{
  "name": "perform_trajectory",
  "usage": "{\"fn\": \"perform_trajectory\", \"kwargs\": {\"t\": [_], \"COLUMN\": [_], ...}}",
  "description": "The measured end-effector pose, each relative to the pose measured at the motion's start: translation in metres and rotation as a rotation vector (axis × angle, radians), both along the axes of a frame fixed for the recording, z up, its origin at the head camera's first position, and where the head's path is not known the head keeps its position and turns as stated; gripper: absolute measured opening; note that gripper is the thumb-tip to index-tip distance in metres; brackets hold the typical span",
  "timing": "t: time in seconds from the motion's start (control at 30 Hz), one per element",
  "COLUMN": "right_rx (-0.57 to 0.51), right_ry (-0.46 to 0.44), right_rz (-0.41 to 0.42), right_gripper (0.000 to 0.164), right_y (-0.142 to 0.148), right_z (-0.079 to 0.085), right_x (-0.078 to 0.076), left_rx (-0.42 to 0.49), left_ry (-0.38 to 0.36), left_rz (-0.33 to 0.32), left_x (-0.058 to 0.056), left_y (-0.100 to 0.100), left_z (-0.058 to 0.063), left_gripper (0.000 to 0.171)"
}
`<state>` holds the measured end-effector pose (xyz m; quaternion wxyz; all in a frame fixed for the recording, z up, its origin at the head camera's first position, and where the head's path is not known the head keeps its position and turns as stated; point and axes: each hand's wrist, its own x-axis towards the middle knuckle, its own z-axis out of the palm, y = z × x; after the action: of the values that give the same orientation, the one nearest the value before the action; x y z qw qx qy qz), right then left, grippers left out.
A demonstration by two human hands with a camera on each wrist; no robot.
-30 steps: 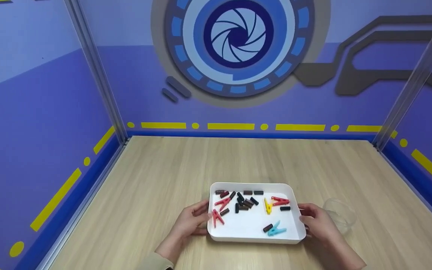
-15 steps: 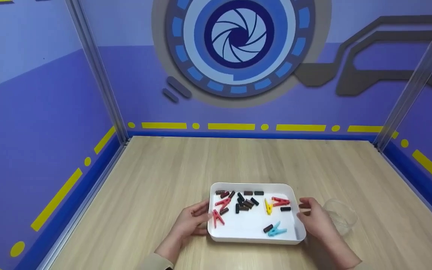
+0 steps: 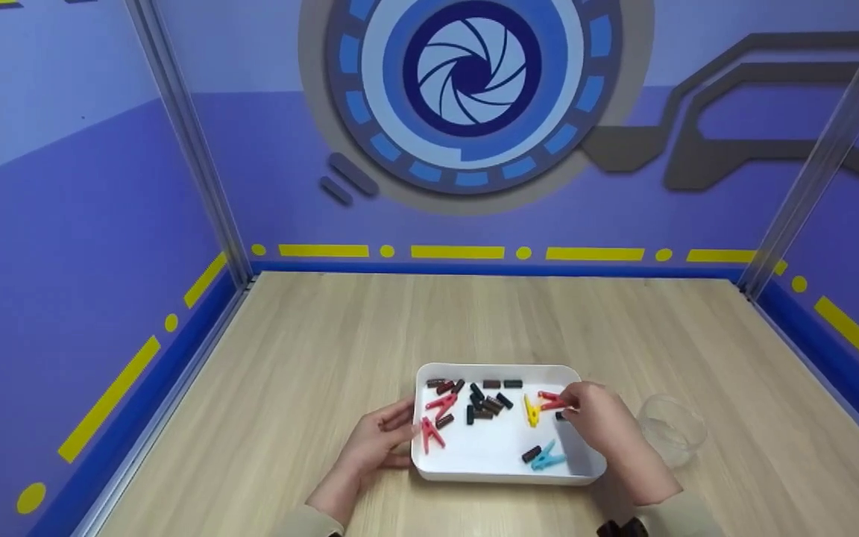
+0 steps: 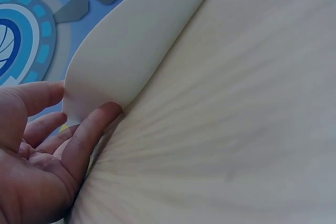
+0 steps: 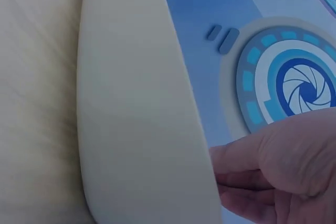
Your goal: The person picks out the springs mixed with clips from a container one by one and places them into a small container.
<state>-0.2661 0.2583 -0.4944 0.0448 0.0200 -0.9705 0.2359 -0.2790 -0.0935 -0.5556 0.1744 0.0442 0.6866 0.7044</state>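
A white rectangular tray [image 3: 474,474] rests on the wooden table, holding small plastic clips and several short dark cylinders. My left hand [image 3: 381,440] holds the tray's left side, its thumb at the rim; in the left wrist view, fingers [image 4: 86,135] meet the outer wall. Reaching over the right rim, my right hand [image 3: 602,421] has bent fingers at one end of a red clip [image 3: 551,401]; I cannot tell whether they pinch it. A yellow clip [image 3: 532,411] lies beside it, a light-blue clip [image 3: 549,457] nearer the front. The tray wall [image 5: 136,103] hides my right fingertips in the right wrist view.
Just right of my right hand stands a clear round container [image 3: 674,431]. Two more red clips [image 3: 442,404] lie in the tray's left part, with dark cylinders [image 3: 485,405] clustered near the middle. Printed blue panels [image 3: 250,171] enclose the table's back and sides.
My right hand has let go of the tray's right side and moved over the rim to the red clip. The left hand and tray stay in place.
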Motion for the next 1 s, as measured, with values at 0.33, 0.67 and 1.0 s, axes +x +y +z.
{"fn": "perform_trajectory", "kwargs": {"t": [0.33,0.67,1.0], "right_rx": [0.372,0.393,0.054], "right_ry": [0.128,0.161,0.021], "right_rz": [0.116,0.159,0.136], "right_gripper": [0.01,0.009,0.014], "right_y": [-0.005,-0.001,-0.002], "right_z": [-0.014,-0.022,-0.018], "right_x": [-0.009,-0.014,-0.011], "left_rx": [0.039,0.001,0.011], "left_ry": [-0.015,-0.024,-0.01], "left_rz": [0.01,0.018,0.012], "left_x": [0.002,0.001,0.0], "left_y": [0.0,0.002,0.0], "left_z": [0.0,0.003,0.0], "left_gripper": [0.063,0.063,0.063]}}
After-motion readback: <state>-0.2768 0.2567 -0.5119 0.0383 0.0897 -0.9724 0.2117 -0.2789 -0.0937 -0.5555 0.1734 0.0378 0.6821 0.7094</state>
